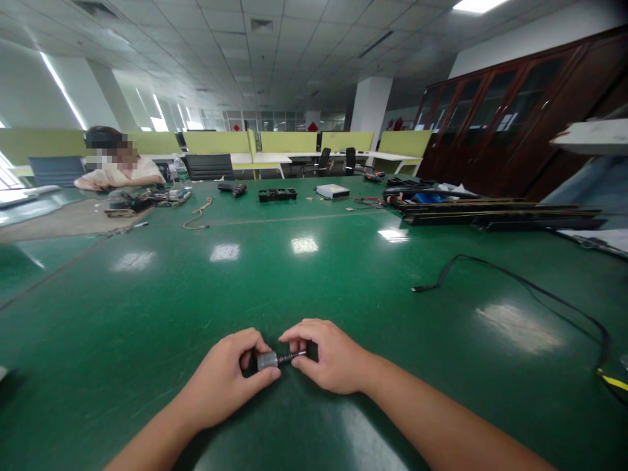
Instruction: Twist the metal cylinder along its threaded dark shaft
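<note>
Tabletop (275,275) is spreading wide and green, and several patches of ceiling light are shining on it. Behind its far left corner, a person (140,171) in a pale top is sitting, with both arms leaning near the edge. Toward the far right corner, long black bars (490,212) are lying in a pile. One black cable (532,286) is curving along the right edge, and its plug is pointing to the left. Near the middle of the far edge, a white box (332,191) is lying flat; a black rack (277,195) is lying to its left, and a drill (233,190) is lying further left.

Close to the middle of the near edge, two bare hands are facing each other. The left hand (228,373) is pinching the grey round body of a small part (267,360) between thumb and fingers. The right hand (336,356) is curling about the thin end of its shaft, the thumb beside it and the index finger standing apart; whether it is gripping, I cannot tell. The part is lying between both hands, its shaft pointing to the right.
</note>
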Action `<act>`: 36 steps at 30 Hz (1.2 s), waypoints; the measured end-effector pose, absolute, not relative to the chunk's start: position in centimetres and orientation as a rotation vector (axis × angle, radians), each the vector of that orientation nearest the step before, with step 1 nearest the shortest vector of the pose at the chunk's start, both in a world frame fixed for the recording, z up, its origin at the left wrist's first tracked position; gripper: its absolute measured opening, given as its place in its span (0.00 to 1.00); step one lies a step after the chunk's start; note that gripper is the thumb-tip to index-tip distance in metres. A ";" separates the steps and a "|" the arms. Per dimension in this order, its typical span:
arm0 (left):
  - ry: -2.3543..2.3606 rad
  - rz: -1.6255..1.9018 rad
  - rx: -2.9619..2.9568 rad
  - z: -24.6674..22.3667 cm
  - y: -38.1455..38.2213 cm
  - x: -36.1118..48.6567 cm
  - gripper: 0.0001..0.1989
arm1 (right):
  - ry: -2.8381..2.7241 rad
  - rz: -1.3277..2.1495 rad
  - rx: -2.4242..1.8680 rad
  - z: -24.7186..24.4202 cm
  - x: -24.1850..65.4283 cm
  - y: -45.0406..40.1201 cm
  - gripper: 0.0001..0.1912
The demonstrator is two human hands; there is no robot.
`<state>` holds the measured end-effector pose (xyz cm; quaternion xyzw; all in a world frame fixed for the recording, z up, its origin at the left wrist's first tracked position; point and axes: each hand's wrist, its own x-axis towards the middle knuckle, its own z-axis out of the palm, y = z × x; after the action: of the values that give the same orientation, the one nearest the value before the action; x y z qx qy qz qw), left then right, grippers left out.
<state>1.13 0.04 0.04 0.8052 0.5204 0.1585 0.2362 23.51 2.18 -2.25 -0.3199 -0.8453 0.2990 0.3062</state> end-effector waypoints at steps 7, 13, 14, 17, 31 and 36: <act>1.415 0.426 2.214 0.1 0.0 1.1 0.12 | -2.324 0.702 -0.845 -2.2 23.5 2.2 0.09; 1.408 0.417 2.215 0.2 0.0 1.1 0.11 | -2.332 0.723 -0.831 -2.4 23.5 2.4 0.11; 1.404 0.420 2.216 0.2 0.0 1.1 0.11 | -2.334 0.725 -0.828 -2.5 23.5 2.4 0.11; 1.389 0.420 2.216 0.1 0.0 1.1 0.11 | -2.337 0.727 -0.823 -2.6 23.5 2.4 0.10; 1.416 0.403 2.234 0.2 -0.1 1.3 0.11 | -2.352 0.673 -0.871 -2.5 23.3 2.3 0.10; 1.409 0.405 2.255 0.2 -0.1 1.3 0.11 | -2.340 0.669 -0.870 -2.5 23.1 2.2 0.09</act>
<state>1.27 -0.14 0.18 0.8170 0.5107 0.1468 0.2241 23.07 2.16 -2.50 -0.3235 -0.8705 0.2489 0.2751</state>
